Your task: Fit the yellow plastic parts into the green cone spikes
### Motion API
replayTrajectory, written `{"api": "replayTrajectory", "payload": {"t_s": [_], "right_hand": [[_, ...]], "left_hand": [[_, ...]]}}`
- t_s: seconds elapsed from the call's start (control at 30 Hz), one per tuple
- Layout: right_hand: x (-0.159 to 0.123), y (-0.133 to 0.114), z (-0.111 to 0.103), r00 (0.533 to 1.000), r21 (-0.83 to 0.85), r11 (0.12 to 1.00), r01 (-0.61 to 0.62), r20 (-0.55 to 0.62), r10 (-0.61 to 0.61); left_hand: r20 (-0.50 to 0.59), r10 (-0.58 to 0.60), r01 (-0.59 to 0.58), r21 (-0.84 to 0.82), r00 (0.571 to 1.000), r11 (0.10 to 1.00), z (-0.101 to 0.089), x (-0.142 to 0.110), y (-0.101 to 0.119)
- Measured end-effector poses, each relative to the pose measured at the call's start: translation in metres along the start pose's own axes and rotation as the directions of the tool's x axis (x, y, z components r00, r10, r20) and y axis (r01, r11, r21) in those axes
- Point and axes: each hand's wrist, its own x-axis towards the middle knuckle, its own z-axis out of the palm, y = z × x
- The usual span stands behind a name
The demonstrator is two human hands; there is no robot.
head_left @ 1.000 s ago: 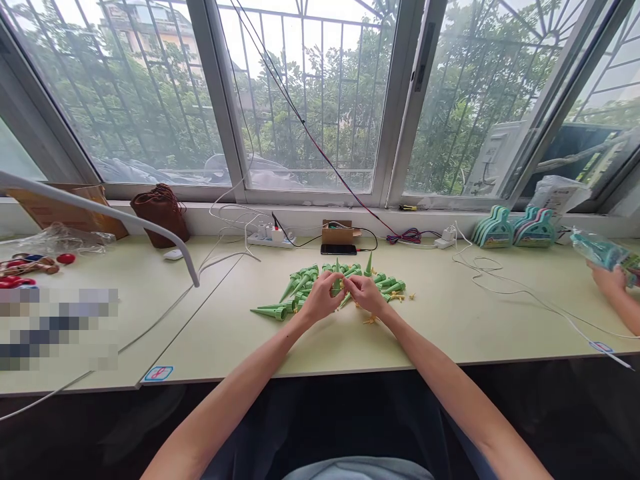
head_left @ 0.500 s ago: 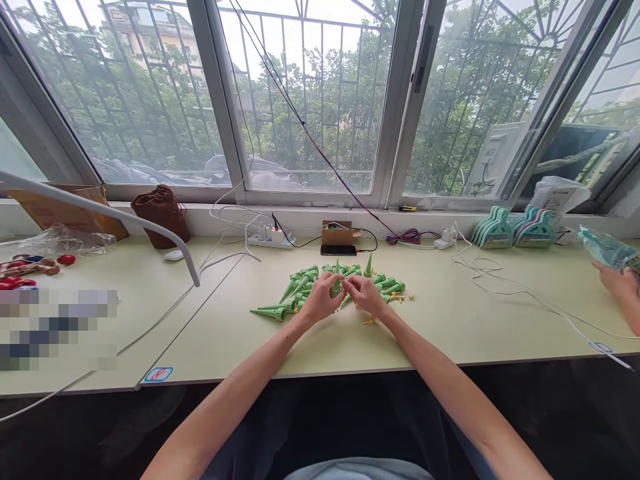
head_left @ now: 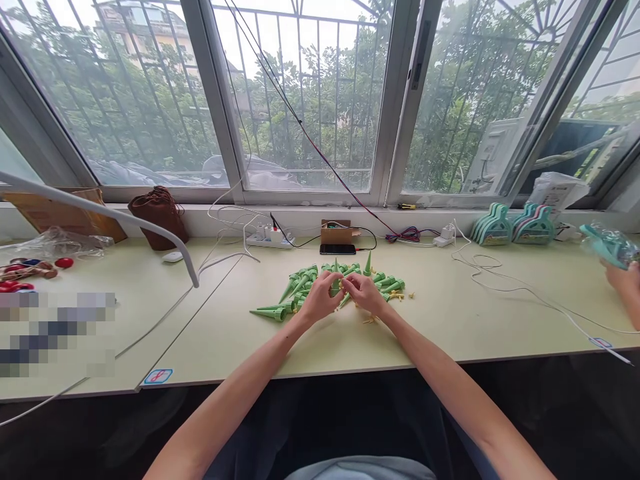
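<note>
My left hand (head_left: pixel 320 300) is closed around a green plastic cone spike (head_left: pixel 335 285), its point upward. My right hand (head_left: pixel 367 295) meets it at the spike's side, thumb and fingers pinched together; a small yellowish piece seems to be between the fingertips, partly hidden. Around both hands lies a pile of similar green spikes (head_left: pixel 273 313), mostly on their sides with pointed tips and wide ribbed caps. One spike (head_left: pixel 368 265) stands upright just behind my right hand. Small yellow plastic pieces (head_left: pixel 370 320) are scattered near and under my right wrist.
Behind the pile are a phone (head_left: pixel 338 249), a small cardboard box (head_left: pixel 336 233) and a power strip (head_left: pixel 273 241). White cables (head_left: pixel 520 290) cross the table's right side. Teal hanger-shaped items (head_left: pixel 493 227) stand by the window. Another person's hand (head_left: pixel 624 283) holds a teal packet at far right.
My hands stay together at the spike with hardly any shift. At the far right, the other person's hand and the teal packet have moved slightly. The view has tilted a little.
</note>
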Motion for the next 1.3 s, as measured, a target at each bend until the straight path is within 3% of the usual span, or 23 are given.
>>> {"api": "replayTrajectory", "payload": {"t_s": [1.3], "right_hand": [[0.001,0.0054,0.0011,1.0,-0.022,1.0,0.018,-0.002,-0.018]], "left_hand": [[0.015,-0.011,0.011,0.012,1.0,1.0,-0.0003,-0.0003,-0.0004]]}}
